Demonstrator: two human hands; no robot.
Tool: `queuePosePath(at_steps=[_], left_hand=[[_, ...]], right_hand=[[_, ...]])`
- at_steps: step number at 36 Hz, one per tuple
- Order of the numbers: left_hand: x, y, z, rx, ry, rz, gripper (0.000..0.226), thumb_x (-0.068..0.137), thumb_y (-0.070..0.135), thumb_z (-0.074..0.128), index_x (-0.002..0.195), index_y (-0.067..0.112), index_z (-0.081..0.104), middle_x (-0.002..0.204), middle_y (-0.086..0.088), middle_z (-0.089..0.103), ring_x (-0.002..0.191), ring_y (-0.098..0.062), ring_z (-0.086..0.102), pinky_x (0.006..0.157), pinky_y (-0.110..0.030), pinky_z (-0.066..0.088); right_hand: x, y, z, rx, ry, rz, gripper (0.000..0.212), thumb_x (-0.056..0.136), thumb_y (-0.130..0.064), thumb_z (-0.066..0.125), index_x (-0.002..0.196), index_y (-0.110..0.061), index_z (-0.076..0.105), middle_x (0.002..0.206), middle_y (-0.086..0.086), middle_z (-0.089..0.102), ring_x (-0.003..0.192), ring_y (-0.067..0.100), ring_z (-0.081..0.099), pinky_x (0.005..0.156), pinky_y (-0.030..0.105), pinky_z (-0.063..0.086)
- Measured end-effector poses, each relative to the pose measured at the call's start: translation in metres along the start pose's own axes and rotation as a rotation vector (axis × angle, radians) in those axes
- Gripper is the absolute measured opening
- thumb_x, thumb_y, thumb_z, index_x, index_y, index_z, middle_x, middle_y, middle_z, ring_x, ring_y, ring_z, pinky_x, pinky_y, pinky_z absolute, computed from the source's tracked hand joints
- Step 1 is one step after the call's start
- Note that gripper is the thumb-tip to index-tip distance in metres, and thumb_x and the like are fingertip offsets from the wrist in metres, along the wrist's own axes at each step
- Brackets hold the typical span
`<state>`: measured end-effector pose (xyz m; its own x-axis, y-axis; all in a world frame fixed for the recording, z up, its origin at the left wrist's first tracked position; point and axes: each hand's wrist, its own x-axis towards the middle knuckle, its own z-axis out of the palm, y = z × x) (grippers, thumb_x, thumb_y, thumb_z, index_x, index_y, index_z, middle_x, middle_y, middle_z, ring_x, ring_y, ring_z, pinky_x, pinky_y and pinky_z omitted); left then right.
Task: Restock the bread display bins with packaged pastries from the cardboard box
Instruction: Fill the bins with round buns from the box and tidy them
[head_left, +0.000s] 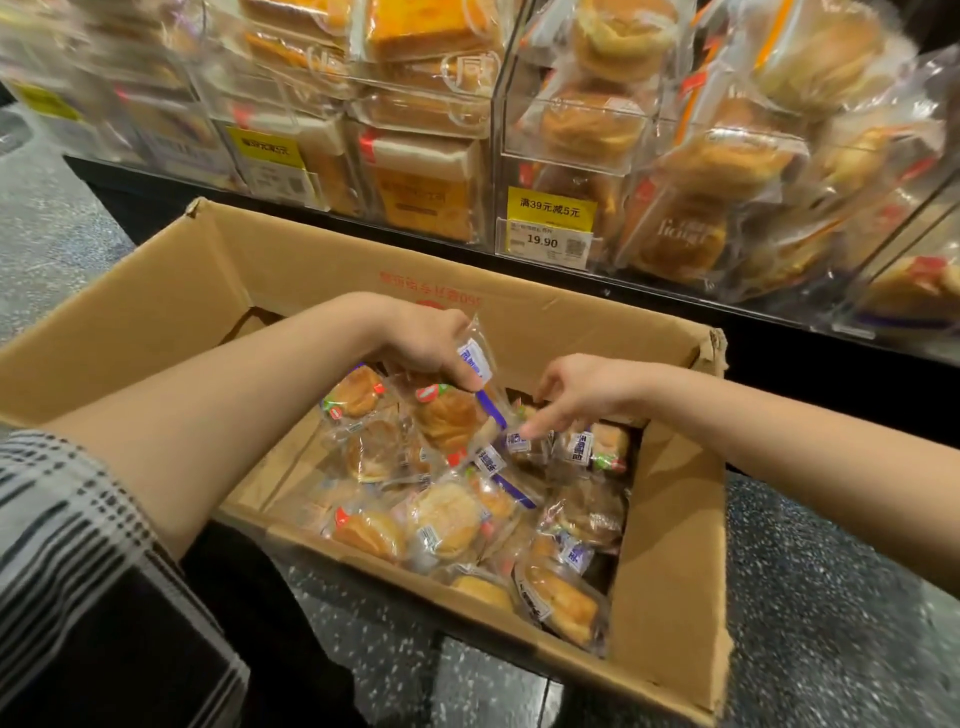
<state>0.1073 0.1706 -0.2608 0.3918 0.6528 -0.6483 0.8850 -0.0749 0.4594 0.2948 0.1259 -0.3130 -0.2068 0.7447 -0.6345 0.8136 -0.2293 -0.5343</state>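
An open cardboard box (670, 545) stands on the floor in front of me, holding several clear-wrapped pastries (447, 519). My left hand (431, 343) grips one wrapped pastry (447, 415) by its top edge, lifted a little above the pile. To its right, my right hand (576, 395) reaches down into the box, its fingers extended toward a small packaged pastry (524, 447) near the box's far right side. Clear display bins (550, 156) stacked with packaged breads run along the shelf behind the box.
A yellow price tag reading 19.90 (545, 226) hangs on the middle bin. The bins sit on a dark shelf base (363, 244) just beyond the box. Speckled dark floor (810, 597) surrounds the box. A checked sleeve (67, 519) covers my left upper arm.
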Motion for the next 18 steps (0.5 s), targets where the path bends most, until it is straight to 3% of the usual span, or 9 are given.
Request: queuePosePath(at_steps=[5,8,12,15,18], left_hand=[[0.003,-0.011,-0.003,0.076,-0.032,-0.075,0.048,0.086,0.030,0.069,0.122,0.010,0.044,0.102,-0.008,0.060,0.090,-0.027,0.062,0.075,-0.040,0.055],[0.004,-0.013,-0.002,0.109,-0.041,-0.084,0.048,0.086,0.030,0.070,0.123,0.009,0.048,0.106,-0.010,0.061,0.092,-0.029,0.062,0.082,-0.044,0.054],[0.006,-0.014,-0.002,0.158,-0.074,-0.102,0.045,0.085,0.030,0.070,0.120,0.009,0.050,0.106,-0.012,0.064,0.087,-0.027,0.063,0.071,-0.039,0.055],[0.008,-0.015,0.000,0.224,-0.077,-0.117,0.048,0.084,0.030,0.071,0.120,0.005,0.050,0.112,-0.017,0.062,0.083,-0.027,0.060,0.061,-0.034,0.053],[0.008,-0.015,0.000,0.254,-0.086,-0.122,0.045,0.085,0.029,0.070,0.119,0.005,0.051,0.114,-0.016,0.062,0.082,-0.025,0.059,0.060,-0.032,0.052]], right_hand=[[-0.001,0.004,0.032,-0.246,-0.287,0.111,0.049,0.079,-0.033,0.076,0.117,-0.005,0.062,0.099,0.006,0.068,0.076,0.012,0.065,0.064,0.023,0.054],[-0.002,0.010,0.059,-0.324,-0.380,0.155,0.049,0.083,-0.039,0.071,0.116,-0.004,0.060,0.104,0.009,0.067,0.083,0.017,0.064,0.075,0.029,0.054],[-0.003,0.016,0.093,-0.523,-0.485,0.182,0.049,0.085,-0.054,0.063,0.095,-0.006,0.061,0.098,0.005,0.062,0.084,0.019,0.059,0.079,0.029,0.049],[-0.001,0.020,0.112,-0.638,-0.556,0.248,0.073,0.086,-0.057,0.059,0.132,-0.001,0.051,0.133,0.011,0.055,0.118,0.029,0.054,0.096,0.030,0.042],[0.001,0.020,0.116,-0.698,-0.555,0.208,0.074,0.087,-0.056,0.059,0.138,-0.003,0.047,0.138,0.011,0.052,0.122,0.029,0.051,0.095,0.028,0.039]])
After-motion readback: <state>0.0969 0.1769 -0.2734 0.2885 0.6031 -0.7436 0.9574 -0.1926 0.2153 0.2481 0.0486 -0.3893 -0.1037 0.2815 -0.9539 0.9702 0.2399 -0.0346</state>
